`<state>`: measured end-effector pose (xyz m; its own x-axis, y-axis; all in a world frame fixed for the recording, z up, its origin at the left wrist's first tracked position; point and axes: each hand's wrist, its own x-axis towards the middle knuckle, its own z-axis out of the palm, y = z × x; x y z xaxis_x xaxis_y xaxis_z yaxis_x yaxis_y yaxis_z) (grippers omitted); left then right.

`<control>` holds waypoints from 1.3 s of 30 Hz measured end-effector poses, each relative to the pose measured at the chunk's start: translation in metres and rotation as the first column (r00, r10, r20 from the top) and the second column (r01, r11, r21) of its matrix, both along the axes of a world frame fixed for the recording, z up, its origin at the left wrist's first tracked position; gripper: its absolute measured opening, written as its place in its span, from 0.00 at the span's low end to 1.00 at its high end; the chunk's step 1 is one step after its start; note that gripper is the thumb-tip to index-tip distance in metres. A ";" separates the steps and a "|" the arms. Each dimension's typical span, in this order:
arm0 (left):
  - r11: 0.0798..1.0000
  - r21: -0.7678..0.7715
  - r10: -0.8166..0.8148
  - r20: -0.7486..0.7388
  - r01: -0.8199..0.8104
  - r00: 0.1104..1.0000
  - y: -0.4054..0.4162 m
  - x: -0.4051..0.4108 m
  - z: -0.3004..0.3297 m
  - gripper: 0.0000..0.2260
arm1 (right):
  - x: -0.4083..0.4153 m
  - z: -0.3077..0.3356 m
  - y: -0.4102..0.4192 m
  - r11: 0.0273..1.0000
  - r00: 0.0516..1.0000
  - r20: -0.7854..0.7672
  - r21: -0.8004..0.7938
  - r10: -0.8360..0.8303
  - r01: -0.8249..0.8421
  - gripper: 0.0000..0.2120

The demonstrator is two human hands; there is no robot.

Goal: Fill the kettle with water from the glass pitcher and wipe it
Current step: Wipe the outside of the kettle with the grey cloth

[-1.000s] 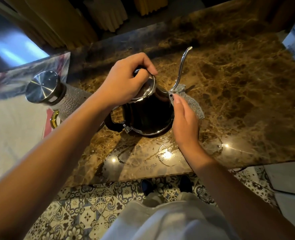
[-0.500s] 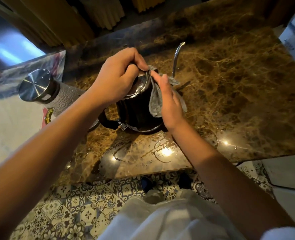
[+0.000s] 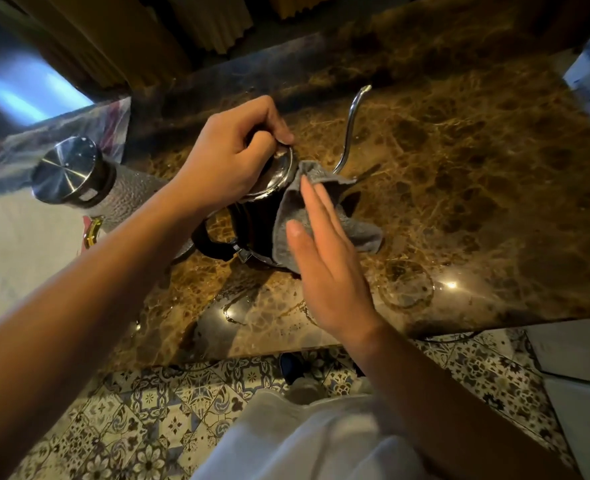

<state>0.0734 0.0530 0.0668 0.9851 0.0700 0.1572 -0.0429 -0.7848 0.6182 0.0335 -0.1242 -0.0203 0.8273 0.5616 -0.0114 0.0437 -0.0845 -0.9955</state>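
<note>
The kettle (image 3: 252, 223) stood on the worktop (image 3: 460, 202). Its lid (image 3: 279, 168) was pinched by the left hand (image 3: 227, 161), probably to steady it. A cloth (image 3: 321, 216) was pressed against its side by the flat, open right hand (image 3: 328, 271), for wiping.

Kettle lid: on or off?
On. The lid sits on the kettle, left hand gripping it; right hand presses the cloth against the side.
</note>
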 end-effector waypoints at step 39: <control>0.963 0.136 0.226 0.062 -0.233 0.972 -0.025 -0.015 -0.008 0.21 | 0.139 -0.015 -0.023 0.984 0.984 0.056 -0.048 -0.167 0.170 0.09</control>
<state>0.0585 0.0285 0.0585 0.9367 0.2672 0.2263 0.1230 -0.8562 0.5017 0.1722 -0.1467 -0.0348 0.9104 0.4136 0.0077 0.0753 -0.1475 -0.9862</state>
